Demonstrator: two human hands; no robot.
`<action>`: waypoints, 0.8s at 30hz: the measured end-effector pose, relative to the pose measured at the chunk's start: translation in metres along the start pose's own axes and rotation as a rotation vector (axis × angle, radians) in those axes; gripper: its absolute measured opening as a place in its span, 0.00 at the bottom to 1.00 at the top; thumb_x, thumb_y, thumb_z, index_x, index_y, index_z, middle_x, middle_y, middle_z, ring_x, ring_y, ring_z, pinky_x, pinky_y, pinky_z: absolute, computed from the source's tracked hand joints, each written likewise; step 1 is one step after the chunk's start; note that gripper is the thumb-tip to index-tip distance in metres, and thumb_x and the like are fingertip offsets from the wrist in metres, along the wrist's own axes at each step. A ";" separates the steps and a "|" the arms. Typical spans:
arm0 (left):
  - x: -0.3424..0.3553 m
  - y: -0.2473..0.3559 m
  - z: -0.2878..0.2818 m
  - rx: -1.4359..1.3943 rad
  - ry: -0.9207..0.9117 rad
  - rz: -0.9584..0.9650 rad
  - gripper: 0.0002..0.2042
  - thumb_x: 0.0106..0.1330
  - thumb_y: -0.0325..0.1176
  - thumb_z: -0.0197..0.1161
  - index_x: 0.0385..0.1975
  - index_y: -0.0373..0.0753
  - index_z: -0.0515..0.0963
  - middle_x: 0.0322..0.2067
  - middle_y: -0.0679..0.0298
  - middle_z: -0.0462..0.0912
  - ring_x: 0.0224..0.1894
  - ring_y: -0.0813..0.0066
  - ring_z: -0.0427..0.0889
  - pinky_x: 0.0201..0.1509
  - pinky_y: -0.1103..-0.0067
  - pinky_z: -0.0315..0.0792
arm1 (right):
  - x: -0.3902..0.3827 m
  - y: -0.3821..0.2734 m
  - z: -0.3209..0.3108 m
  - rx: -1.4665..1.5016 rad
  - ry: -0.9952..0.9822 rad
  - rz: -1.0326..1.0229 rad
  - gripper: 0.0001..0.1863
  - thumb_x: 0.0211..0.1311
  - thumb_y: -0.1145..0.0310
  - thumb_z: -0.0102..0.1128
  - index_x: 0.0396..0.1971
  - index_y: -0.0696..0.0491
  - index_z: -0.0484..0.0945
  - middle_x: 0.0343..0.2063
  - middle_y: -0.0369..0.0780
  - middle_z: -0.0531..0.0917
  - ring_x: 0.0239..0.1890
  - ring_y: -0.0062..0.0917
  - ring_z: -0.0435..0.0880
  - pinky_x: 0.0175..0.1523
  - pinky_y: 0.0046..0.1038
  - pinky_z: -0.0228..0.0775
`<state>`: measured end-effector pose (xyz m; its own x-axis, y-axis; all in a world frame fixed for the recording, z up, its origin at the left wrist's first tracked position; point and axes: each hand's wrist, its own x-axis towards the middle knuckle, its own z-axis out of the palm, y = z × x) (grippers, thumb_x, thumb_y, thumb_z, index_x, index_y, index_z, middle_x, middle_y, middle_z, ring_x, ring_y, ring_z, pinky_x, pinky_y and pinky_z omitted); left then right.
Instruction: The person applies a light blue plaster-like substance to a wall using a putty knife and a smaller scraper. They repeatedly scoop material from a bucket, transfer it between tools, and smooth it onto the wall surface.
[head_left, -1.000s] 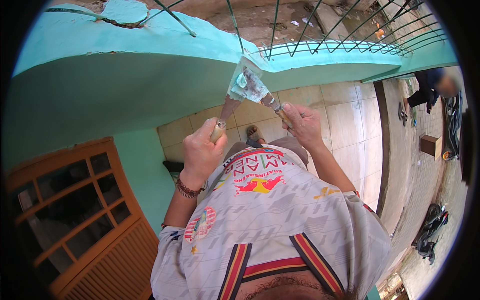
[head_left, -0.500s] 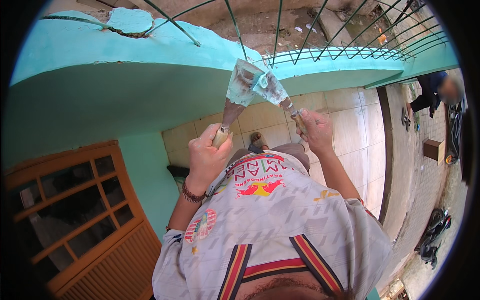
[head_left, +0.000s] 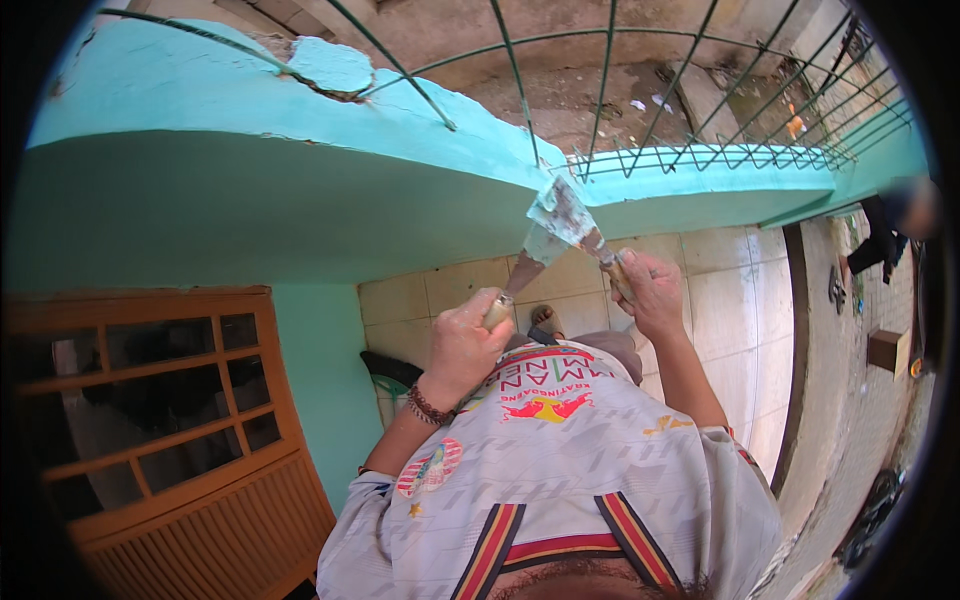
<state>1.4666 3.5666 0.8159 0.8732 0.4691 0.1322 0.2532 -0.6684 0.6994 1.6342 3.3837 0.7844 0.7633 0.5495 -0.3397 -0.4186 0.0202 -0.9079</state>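
My left hand (head_left: 467,340) is closed round the wooden handle of a wide putty knife (head_left: 526,271). Its blade runs up behind a second, smaller putty knife (head_left: 566,214), which my right hand (head_left: 648,290) grips by its handle. The two blades cross, and turquoise paste coats both. They are just in front of the turquoise wall ledge (head_left: 420,165), near the foot of the green wire fence. Whether either blade touches the wall, I cannot tell.
Green fence bars (head_left: 605,90) rise from the ledge, beside a cracked piece of plaster (head_left: 335,68). An orange-brown wooden window frame (head_left: 160,460) is at left. Tiled floor (head_left: 720,290) lies below. At far right are a person (head_left: 885,235) and a brown box (head_left: 887,350).
Both hands and putty knives have shifted right and slightly down in the picture. The right blade now lies over the left one, hiding more of it. The whole view has turned a little.
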 end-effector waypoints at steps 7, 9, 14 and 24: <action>-0.003 -0.007 0.004 -0.147 0.012 -0.206 0.07 0.56 0.27 0.64 0.33 0.34 0.77 0.20 0.62 0.77 0.22 0.81 0.73 0.28 0.80 0.70 | 0.003 0.025 -0.017 -0.036 -0.027 0.040 0.17 0.65 0.57 0.58 0.30 0.57 0.82 0.14 0.33 0.75 0.16 0.12 0.72 0.17 0.14 0.58; 0.002 -0.001 0.001 -0.143 0.020 -0.224 0.07 0.57 0.27 0.64 0.33 0.34 0.78 0.19 0.64 0.76 0.22 0.84 0.71 0.27 0.81 0.69 | 0.004 0.033 -0.021 -0.160 -0.031 0.009 0.18 0.65 0.55 0.57 0.31 0.57 0.82 0.14 0.33 0.76 0.16 0.12 0.72 0.18 0.14 0.59; -0.008 -0.004 0.012 -0.109 -0.085 -0.186 0.06 0.56 0.27 0.65 0.32 0.34 0.78 0.19 0.67 0.75 0.23 0.87 0.69 0.26 0.82 0.68 | 0.007 0.036 -0.013 -0.181 -0.004 0.070 0.20 0.64 0.51 0.57 0.30 0.56 0.81 0.15 0.33 0.76 0.15 0.11 0.68 0.18 0.16 0.58; -0.030 -0.070 0.024 -0.190 -0.072 -0.580 0.04 0.57 0.26 0.64 0.30 0.34 0.78 0.20 0.72 0.73 0.23 0.89 0.68 0.26 0.85 0.66 | 0.027 0.117 -0.051 -0.062 0.140 0.274 0.19 0.65 0.51 0.57 0.36 0.53 0.81 0.16 0.32 0.76 0.13 0.10 0.64 0.19 0.15 0.53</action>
<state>1.4330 3.5853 0.7463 0.6429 0.6809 -0.3508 0.6227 -0.1980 0.7570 1.6307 3.3579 0.6566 0.6885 0.4070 -0.6002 -0.5903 -0.1662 -0.7899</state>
